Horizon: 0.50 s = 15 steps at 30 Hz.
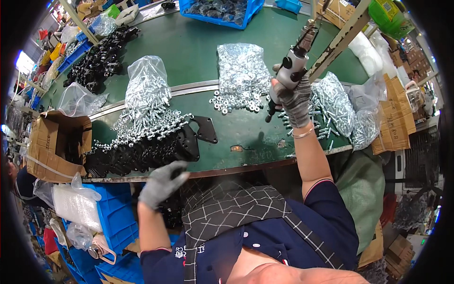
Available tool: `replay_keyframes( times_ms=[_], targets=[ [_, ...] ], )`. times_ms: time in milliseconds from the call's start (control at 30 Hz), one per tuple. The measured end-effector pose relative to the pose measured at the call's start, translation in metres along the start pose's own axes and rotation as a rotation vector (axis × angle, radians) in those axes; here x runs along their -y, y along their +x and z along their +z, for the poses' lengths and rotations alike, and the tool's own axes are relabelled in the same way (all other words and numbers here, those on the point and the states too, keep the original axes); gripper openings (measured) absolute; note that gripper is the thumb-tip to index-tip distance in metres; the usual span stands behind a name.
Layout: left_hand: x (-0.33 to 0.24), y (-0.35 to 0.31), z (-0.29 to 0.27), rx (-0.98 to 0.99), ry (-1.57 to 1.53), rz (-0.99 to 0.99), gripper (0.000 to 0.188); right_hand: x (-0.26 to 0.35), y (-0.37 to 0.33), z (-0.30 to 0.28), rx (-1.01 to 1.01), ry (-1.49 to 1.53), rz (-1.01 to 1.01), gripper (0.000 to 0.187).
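My right hand [296, 100], in a grey glove, is wrapped round a silver and black power driver [292, 68] hung at its upper end, raised over the bench. My left hand [163, 185], also gloved and slightly blurred, is at the bench's front edge, thumb apart from the fingers and nothing visible in it. Just beyond it stands a row of black metal plates [142, 154], with bolts and nuts [142, 128] lying along their top. At the row's right end one black plate [206, 129] lies flat on the green bench [231, 132].
Bags of bolts [146, 80], nuts [242, 64] and longer bolts [333, 99] spill onto the bench. An open carton [59, 146] sits at its left end. Beyond a metal rail are black parts [101, 61] and a blue crate [222, 14]. A slanting post [340, 40] rises at right.
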State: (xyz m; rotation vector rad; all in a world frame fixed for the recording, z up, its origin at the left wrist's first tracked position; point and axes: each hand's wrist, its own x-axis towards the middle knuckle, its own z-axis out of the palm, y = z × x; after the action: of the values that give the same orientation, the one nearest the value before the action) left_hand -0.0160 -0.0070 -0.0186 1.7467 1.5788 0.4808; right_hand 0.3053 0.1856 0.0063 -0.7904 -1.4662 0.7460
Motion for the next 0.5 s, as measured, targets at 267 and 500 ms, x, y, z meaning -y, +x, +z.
replay_keyframes(
  times_ms=[267,500],
  targets=[
    [-0.038,0.141,0.077,0.036,0.728,-0.58,0.082,-0.022,0.01,-0.017,0.165,-0.245,-0.053,0.048],
    [-0.036,0.143,0.085,0.265,0.748,-0.344,0.07,-0.078,-0.016,-0.057,0.837,-1.229,0.43,0.033]
  ],
)
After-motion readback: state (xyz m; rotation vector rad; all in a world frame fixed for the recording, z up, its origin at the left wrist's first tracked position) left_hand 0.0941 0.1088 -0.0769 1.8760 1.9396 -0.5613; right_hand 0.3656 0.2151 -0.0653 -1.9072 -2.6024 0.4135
